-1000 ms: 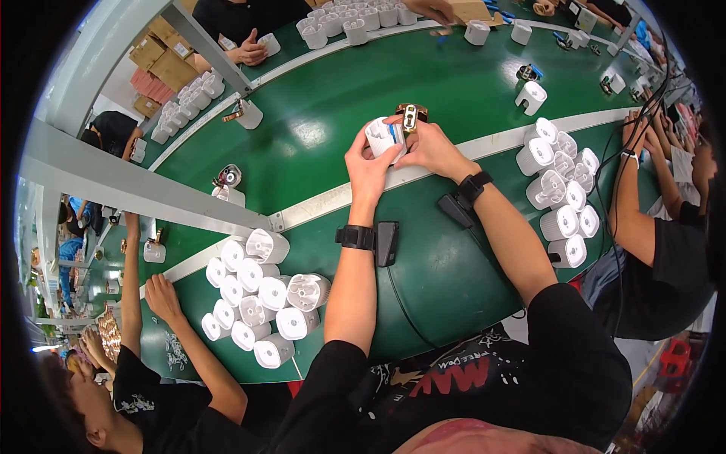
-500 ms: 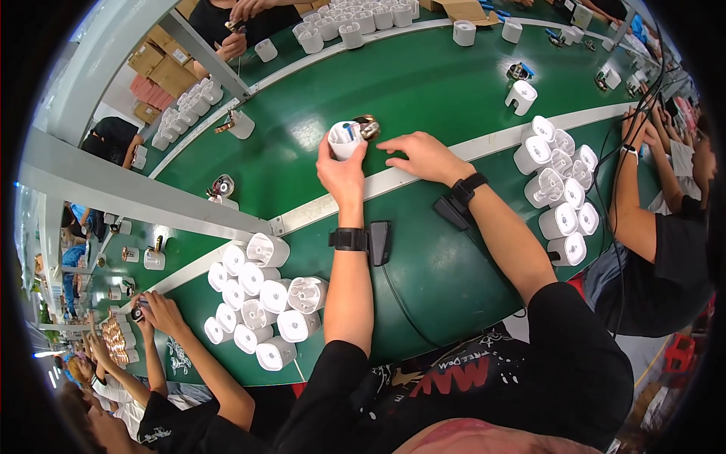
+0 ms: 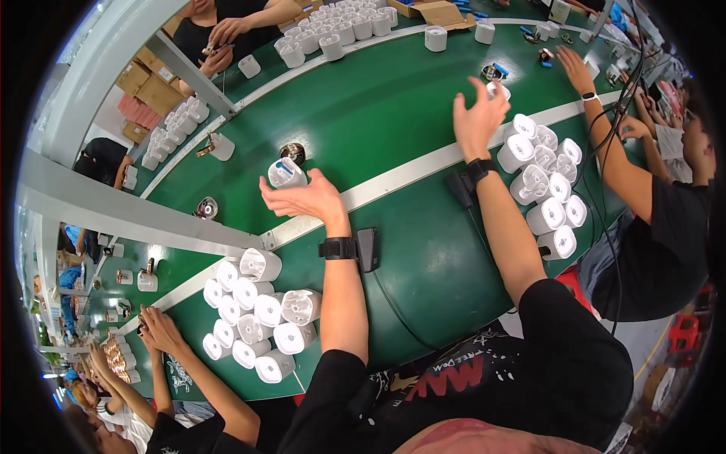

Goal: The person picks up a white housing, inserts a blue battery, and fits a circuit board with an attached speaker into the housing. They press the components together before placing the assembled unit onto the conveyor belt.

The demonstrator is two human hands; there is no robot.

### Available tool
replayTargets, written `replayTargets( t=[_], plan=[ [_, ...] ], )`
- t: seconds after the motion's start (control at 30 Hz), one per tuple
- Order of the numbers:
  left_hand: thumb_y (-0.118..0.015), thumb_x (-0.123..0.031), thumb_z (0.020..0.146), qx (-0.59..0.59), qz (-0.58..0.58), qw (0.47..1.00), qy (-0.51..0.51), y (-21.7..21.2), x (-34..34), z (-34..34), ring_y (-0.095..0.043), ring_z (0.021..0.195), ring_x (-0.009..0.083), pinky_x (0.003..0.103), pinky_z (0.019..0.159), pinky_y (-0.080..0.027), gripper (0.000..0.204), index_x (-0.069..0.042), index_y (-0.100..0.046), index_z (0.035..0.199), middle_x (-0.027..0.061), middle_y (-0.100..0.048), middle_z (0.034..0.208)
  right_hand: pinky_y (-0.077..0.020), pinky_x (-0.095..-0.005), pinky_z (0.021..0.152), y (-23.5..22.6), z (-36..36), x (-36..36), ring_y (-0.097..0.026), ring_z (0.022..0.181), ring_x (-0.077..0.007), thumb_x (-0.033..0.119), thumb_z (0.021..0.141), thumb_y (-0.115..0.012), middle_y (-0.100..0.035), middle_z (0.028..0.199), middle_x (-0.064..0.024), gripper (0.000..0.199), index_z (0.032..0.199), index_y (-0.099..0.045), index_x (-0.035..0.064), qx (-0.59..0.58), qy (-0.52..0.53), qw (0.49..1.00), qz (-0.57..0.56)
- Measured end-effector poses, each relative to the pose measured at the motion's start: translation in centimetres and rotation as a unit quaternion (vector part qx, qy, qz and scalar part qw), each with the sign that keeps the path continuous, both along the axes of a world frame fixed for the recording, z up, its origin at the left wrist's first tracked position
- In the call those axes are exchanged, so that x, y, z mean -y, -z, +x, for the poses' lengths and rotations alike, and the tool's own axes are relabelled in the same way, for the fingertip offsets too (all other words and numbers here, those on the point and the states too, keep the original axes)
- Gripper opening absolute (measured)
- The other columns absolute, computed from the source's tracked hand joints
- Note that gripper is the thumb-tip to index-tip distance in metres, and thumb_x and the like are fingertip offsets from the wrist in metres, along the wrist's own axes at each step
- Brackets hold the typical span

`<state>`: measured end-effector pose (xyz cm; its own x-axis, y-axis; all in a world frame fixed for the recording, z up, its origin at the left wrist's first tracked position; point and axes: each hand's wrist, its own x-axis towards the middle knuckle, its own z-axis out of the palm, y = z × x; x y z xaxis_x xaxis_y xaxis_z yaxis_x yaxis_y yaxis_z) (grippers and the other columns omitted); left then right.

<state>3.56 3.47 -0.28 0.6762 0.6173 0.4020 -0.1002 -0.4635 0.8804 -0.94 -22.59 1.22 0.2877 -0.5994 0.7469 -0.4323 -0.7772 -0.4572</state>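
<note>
My left fingers point(image 3: 291, 198) hold a white cup point(image 3: 286, 173) above the surface point(image 3: 378, 129). My right fingers point(image 3: 484, 94) hang loose, near a small part point(image 3: 493, 73).

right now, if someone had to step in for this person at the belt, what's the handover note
Left hand: holds a white cylindrical housing above the green belt, beside a small round metal part lying on the belt.
Right hand: raised and open, fingers spread, reaching toward the small parts farther up the belt; whether it touches anything is unclear.
Stock: white housings stacked at lower left and at right.
Done: one housing picked up.
Left: placing the held housing; both stacks.
</note>
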Motion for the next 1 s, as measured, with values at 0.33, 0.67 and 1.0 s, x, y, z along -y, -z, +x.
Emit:
replayTargets(
  t=[0.33, 0.67, 1.0],
  plan=[
    [-0.061, 0.002, 0.073, 0.175, 0.136, 0.972, 0.073, 0.5, 1.6, -0.9, -0.04, 0.12, 0.0367, 0.049, 0.099, -0.032, 0.059, -0.001, -0.042, 0.128, 0.0195, -0.041, 0.131, -0.0437, -0.0465, 0.1, 2.8, 0.0, 3.8, -0.051, 0.118, -0.0381, 0.014, 0.078, -0.076, -0.049, 0.132, -0.0226, 0.035, 0.108, -0.061, 0.0048, 0.001, -0.049, 0.991, 0.127],
    [-0.077, -0.01, 0.074, 0.066, 0.007, 0.92, 0.385, 0.9, 3.3, -1.3, -0.055, 0.106, 0.0308, 0.04, 0.092, -0.047, 0.06, -0.002, -0.048, 0.125, 0.0154, -0.053, 0.116, -0.0554, -0.0287, 0.073, 1.9, 1.1, -3.1, -0.07, 0.086, -0.0185, 0.016, 0.092, -0.067, -0.068, 0.096, -0.0078, 0.017, 0.099, -0.062, 0.0004, 0.122, -0.434, 0.682, 0.576],
    [-0.083, -0.01, 0.071, -0.018, -0.141, 0.897, 0.418, 0.9, 2.2, -0.5, -0.057, 0.109, 0.0306, 0.04, 0.096, -0.047, 0.066, -0.006, -0.051, 0.129, 0.0157, -0.053, 0.12, -0.0547, -0.0299, 0.071, 2.3, 1.7, -5.0, -0.068, 0.087, -0.0164, 0.019, 0.093, -0.063, -0.07, 0.098, -0.0095, 0.022, 0.104, -0.065, -0.0001, -0.077, -0.521, 0.718, 0.455]
  ],
)
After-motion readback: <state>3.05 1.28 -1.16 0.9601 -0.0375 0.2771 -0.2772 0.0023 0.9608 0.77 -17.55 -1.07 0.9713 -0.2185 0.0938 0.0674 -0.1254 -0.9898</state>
